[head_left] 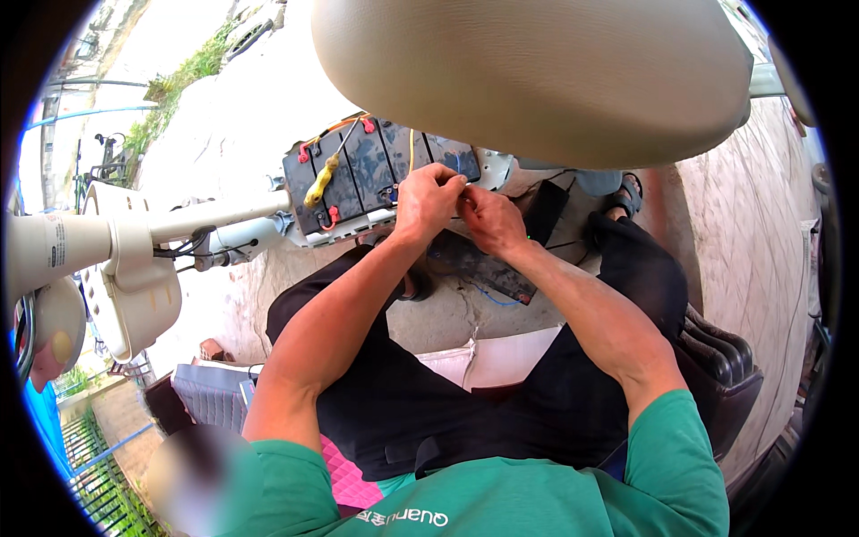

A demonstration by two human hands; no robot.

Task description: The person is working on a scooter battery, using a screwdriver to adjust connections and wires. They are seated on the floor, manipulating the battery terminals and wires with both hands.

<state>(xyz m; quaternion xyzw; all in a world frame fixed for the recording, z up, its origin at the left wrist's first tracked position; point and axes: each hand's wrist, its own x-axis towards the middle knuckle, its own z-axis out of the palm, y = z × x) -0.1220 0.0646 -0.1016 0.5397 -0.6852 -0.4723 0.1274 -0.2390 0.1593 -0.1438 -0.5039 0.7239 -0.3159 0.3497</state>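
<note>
Both my hands meet over the near right edge of a row of dusty black batteries (344, 183) in a pale metal tray. My left hand (428, 201) is closed in a pinch, fingertips against those of my right hand (492, 219), which is curled shut too. Whatever is between the fingers is too small or hidden to make out. A thin blue wire (459, 164) rises just beyond the fingertips. A screwdriver (322, 182) with a yellow handle rests on the batteries, left of my hands. Red-capped terminals (334, 215) and a yellow wire (412, 149) show on the pack.
A large beige padded seat (537, 80) overhangs the far side. On the ground below my hands lie a dark block (488, 271) with a blue wire and a black box (548, 210). At left stand a pale tube (219, 219) and a beige plastic cover (134, 295). A blurred head shows lower left.
</note>
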